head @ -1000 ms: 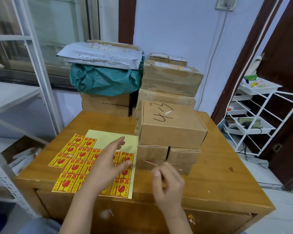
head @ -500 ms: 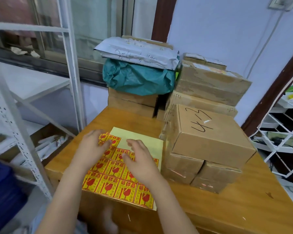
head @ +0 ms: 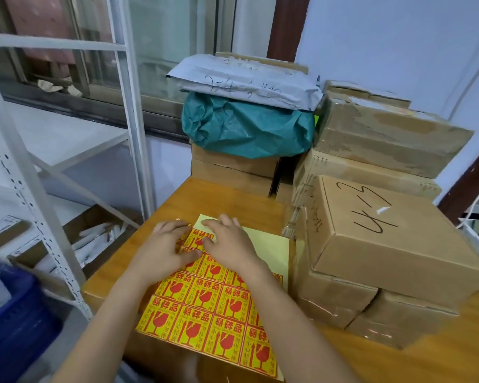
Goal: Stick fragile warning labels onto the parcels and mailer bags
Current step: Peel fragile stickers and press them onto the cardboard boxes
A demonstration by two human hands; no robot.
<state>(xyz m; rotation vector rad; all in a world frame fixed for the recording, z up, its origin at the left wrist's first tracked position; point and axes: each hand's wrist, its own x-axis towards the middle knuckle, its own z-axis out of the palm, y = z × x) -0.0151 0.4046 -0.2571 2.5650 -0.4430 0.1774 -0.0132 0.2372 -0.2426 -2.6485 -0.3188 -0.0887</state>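
Both hands lie on the label sheet (head: 210, 302) near the frame's centre: my left hand (head: 163, 250) rests flat with relaxed fingers, and my right hand (head: 227, 244) has its fingers bent at the sheet's far corner, but I cannot tell if it pinches a label. I see the sheet lying on the wooden table (head: 398, 360), just beside the box marked "413" (head: 393, 233) at the right. Behind, at upper centre, a grey mailer bag (head: 246, 84) lies on a green bag (head: 246, 125).
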